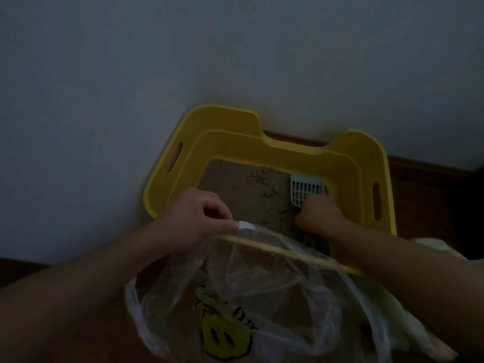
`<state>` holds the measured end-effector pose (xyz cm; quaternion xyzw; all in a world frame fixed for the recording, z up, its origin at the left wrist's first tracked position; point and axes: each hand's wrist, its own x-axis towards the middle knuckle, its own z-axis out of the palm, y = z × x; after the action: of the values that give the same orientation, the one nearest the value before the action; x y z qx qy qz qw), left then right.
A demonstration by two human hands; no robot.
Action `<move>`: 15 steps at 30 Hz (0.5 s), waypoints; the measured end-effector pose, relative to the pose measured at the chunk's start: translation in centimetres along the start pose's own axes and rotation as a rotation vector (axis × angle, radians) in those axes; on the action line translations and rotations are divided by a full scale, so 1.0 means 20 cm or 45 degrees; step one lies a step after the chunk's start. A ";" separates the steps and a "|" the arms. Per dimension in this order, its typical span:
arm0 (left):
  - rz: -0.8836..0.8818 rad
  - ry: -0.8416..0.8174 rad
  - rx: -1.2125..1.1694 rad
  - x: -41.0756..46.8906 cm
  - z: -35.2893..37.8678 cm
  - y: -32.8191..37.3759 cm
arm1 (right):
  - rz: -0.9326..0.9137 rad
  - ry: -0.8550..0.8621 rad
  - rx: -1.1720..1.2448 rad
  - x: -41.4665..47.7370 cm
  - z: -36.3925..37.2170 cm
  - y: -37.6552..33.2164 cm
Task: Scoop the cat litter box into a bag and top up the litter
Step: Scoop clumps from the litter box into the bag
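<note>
A yellow litter box (262,144) stands on the floor against the wall, with brownish litter (241,189) and a few clumps inside. My right hand (318,214) grips the handle of a pale slotted scoop (305,188), whose head rests on the litter at the box's right side. My left hand (201,218) pinches the rim of a clear plastic bag (262,289) with a yellow smiley print, held open over the box's near edge. The scoop's handle is hidden under my fingers.
A white wall (183,61) rises directly behind the box. Dark wooden floor (429,184) and a skirting board show to the right. A pale crumpled bag (432,246) lies beside my right forearm. The room is dim.
</note>
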<state>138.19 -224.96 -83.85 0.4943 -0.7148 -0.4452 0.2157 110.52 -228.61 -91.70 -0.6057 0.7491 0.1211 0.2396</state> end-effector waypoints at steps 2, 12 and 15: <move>-0.024 -0.030 -0.007 -0.01 0.00 0.01 | 0.016 0.035 -0.005 -0.01 -0.04 0.01; 0.043 -0.049 0.169 -0.10 -0.05 0.05 | 0.010 0.243 0.025 -0.14 -0.16 0.15; 0.037 -0.035 0.207 -0.14 -0.07 0.05 | -0.024 0.318 -0.054 -0.19 -0.17 0.17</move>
<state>139.82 -222.87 -81.86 0.4934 -0.7587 -0.3892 0.1715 107.18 -226.22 -87.21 -0.6281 0.7645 0.0583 0.1327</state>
